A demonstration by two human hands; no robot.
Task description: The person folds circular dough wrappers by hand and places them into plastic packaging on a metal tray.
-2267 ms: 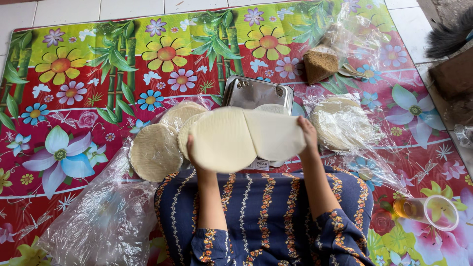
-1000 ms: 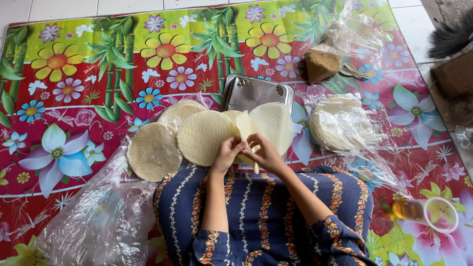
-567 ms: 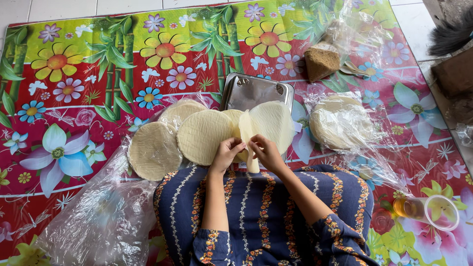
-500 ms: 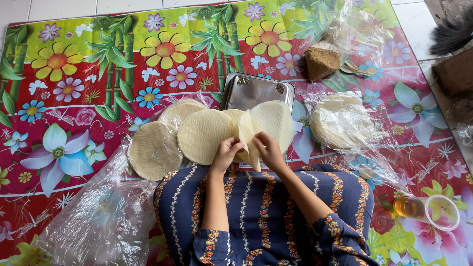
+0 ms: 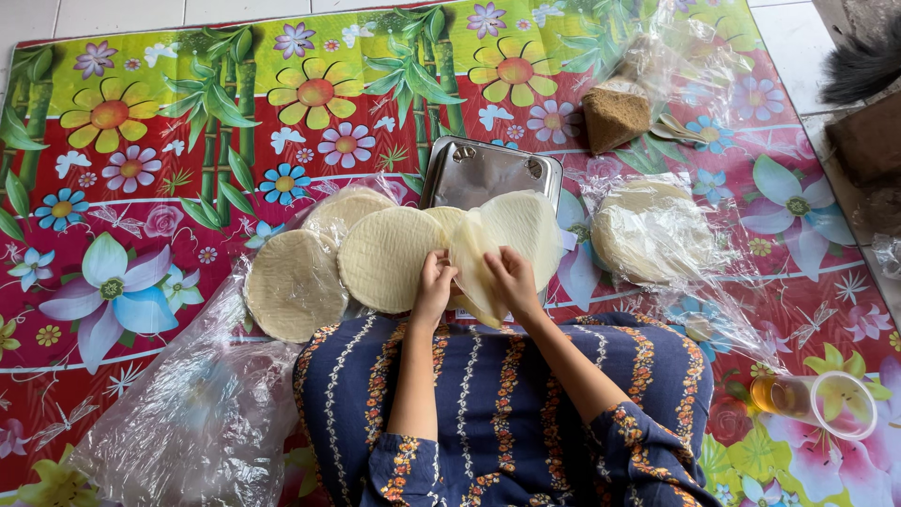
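I'm pinching one thin round wrapper [image 5: 502, 246] upright over the metal tray [image 5: 488, 174], left hand [image 5: 434, 286] and right hand [image 5: 512, 280] both closed on its lower edge, peeling it apart so it isn't sticking to the spread wrappers [image 5: 375, 253]

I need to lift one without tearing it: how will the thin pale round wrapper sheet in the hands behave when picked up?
The thin pale round wrapper sheet curls between the left hand and right hand, so it is probably floppy. It looks translucent at its edge, so likely light and easily torn. The flat round sheets beside it overlap, so they may cling together.
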